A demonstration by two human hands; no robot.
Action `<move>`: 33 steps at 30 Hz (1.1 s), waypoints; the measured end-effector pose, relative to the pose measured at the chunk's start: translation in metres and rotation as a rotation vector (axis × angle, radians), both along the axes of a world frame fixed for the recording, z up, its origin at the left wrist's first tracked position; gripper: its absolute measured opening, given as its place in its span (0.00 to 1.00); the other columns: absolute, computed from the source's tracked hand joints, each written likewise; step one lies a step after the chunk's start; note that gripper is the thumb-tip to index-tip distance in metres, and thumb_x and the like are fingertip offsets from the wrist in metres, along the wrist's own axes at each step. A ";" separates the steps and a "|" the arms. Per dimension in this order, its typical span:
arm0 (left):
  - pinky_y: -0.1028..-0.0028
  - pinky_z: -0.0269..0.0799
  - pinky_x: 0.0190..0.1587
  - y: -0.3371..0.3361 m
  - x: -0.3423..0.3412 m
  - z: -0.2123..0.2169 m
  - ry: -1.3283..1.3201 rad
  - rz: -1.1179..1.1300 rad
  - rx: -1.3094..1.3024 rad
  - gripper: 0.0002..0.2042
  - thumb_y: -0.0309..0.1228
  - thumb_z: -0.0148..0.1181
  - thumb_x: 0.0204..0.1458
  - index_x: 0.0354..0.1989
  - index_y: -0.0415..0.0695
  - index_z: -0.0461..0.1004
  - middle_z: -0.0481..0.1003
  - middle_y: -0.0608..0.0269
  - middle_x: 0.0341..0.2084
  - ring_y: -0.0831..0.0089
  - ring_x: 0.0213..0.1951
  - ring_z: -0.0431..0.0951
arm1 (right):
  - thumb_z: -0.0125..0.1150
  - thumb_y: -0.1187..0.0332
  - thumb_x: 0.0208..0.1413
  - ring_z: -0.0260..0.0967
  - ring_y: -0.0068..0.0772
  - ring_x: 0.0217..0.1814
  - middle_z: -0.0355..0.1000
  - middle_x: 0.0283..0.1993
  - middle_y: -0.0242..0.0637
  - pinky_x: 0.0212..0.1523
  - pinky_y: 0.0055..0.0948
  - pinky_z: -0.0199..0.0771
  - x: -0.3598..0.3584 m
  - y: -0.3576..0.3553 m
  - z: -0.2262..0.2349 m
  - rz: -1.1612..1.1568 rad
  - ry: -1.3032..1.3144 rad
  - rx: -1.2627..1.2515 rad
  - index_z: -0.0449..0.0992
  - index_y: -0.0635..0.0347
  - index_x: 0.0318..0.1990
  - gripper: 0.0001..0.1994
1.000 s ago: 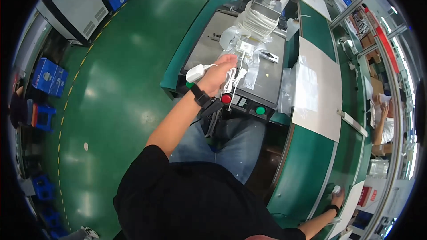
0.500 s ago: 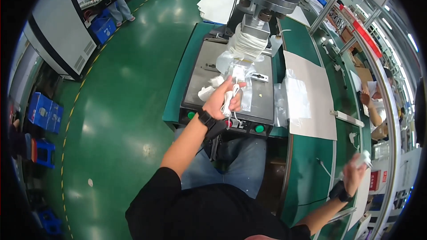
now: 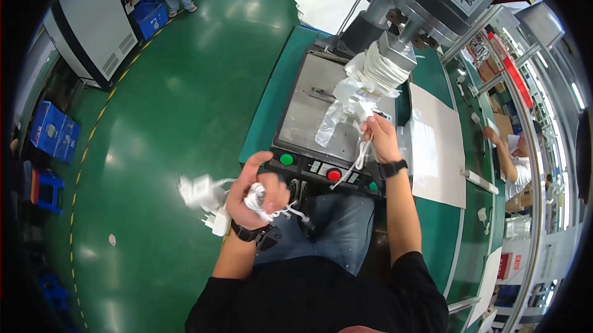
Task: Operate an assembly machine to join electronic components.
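My left hand point(image 3: 258, 194) is closed round coiled white cables, left of my lap and in front of the machine. White power adapters point(image 3: 204, 192) hang from it on the left, blurred by motion. My right hand point(image 3: 382, 138) pinches a white power adapter point(image 3: 363, 109) over the metal plate point(image 3: 302, 113), and its white cable point(image 3: 362, 155) trails toward the front panel. Just beyond that adapter, clear plastic film point(image 3: 330, 124) hangs below the white-wrapped press head point(image 3: 383, 70), hiding part of the plate.
A green button point(image 3: 286, 159) and a red button point(image 3: 333, 175) sit on the machine's front panel. To the right, clear plastic bags point(image 3: 426, 138) lie on brown cardboard point(image 3: 441, 178). White sheets point(image 3: 330, 2) are stacked behind. A person point(image 3: 519, 160) works beyond the rail at right.
My left hand has drawn back from the plate, toward me and to the left, carrying the adapters. My right hand has come from the far right bench to the plate with an adapter.
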State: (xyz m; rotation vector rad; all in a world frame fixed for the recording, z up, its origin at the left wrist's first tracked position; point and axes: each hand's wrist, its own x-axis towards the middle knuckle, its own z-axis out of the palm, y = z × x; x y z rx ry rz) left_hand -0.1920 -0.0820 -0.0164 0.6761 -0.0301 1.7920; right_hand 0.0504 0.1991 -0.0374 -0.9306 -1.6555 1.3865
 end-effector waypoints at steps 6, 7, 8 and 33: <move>0.71 0.58 0.22 -0.038 -0.027 -0.076 -0.020 0.128 -0.369 0.19 0.39 0.34 0.71 0.54 0.41 0.70 0.65 0.60 0.16 0.71 0.17 0.61 | 0.55 0.62 0.64 0.77 0.47 0.27 0.77 0.27 0.45 0.28 0.40 0.74 -0.051 0.016 0.005 -0.222 -0.753 0.546 0.75 0.63 0.51 0.15; 0.71 0.58 0.22 -0.041 -0.025 -0.087 -0.017 0.126 -0.388 0.19 0.39 0.34 0.71 0.54 0.41 0.70 0.65 0.60 0.16 0.71 0.17 0.61 | 0.56 0.61 0.63 0.77 0.51 0.28 0.77 0.27 0.47 0.29 0.43 0.76 -0.056 0.012 0.007 -0.238 -0.923 0.660 0.74 0.62 0.55 0.18; 0.71 0.59 0.23 -0.044 -0.023 -0.095 0.026 0.156 -0.473 0.18 0.39 0.36 0.71 0.52 0.41 0.70 0.65 0.60 0.16 0.71 0.17 0.61 | 0.58 0.60 0.61 0.78 0.56 0.30 0.77 0.27 0.49 0.31 0.47 0.77 -0.060 0.007 0.008 -0.278 -1.087 0.795 0.73 0.62 0.59 0.22; 0.72 0.70 0.49 0.048 0.010 -0.091 0.582 0.419 -0.554 0.09 0.28 0.45 0.67 0.45 0.40 0.72 0.76 0.59 0.36 0.71 0.40 0.76 | 0.70 0.55 0.48 0.72 0.50 0.55 0.71 0.59 0.43 0.56 0.48 0.69 -0.006 -0.018 0.028 -0.054 -1.011 0.959 0.77 0.58 0.53 0.26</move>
